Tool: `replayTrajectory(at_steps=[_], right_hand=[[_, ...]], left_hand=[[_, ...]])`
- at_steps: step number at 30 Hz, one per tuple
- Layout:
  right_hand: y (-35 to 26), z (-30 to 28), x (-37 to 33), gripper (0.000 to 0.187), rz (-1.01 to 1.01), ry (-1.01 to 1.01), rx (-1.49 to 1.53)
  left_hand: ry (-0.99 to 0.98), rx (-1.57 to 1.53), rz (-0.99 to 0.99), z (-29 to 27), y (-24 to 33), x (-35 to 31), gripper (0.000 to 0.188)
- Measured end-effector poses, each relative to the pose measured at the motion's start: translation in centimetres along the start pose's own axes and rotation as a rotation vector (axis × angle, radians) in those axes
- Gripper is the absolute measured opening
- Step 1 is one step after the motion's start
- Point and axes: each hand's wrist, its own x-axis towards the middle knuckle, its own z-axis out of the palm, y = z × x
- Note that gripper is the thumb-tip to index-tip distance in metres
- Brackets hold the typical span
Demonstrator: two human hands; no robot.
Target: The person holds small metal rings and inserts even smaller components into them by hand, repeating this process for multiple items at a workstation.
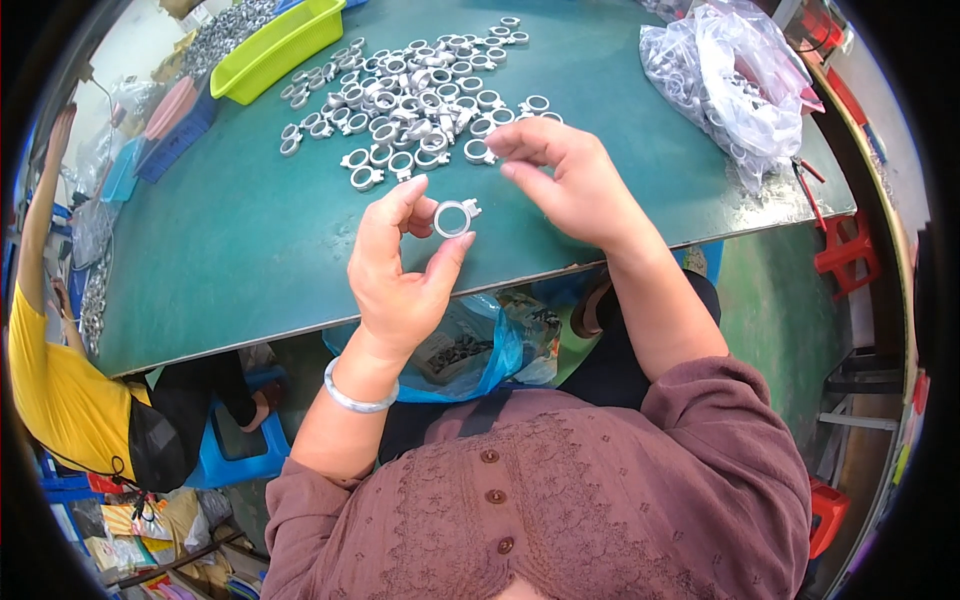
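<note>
My left hand (pixel 400 262) pinches a silver metal ring clamp (pixel 438 221) between thumb and fingers, just above the green tabletop. The ring stands nearly face-on, with its small lug pointing up and right. My right hand (pixel 565 185) hovers to the right of it, at the near edge of a pile of similar ring clamps (pixel 420 100). Its fingers are bent and apart from the thumb, and I see nothing between them. Some rings by its fingertips are partly covered by the hand.
On the green table (pixel 240 230) stands a lime-green bin (pixel 280 55) at the back left. A clear plastic bag (pixel 735 90) of parts sits at the right. Below the table's front edge hangs a blue bag (pixel 505 345) holding small parts. A person in yellow (pixel 65 390) is at the left.
</note>
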Motion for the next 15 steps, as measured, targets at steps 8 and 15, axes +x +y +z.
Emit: replayTrajectory(at_steps=[8, 15], right_hand=[[1.7, 0.5, 0.5, 0.03, -0.188, 0.048, -0.548], [1.3, 0.2, 0.4, 0.027, -0.171, -0.084, -0.634]], left_hand=[[0.038, 0.02, 0.026, 0.2, 0.2, 0.2, 0.053], [0.048, -0.637, -0.674, -0.9, 0.3, 1.5, 0.029]])
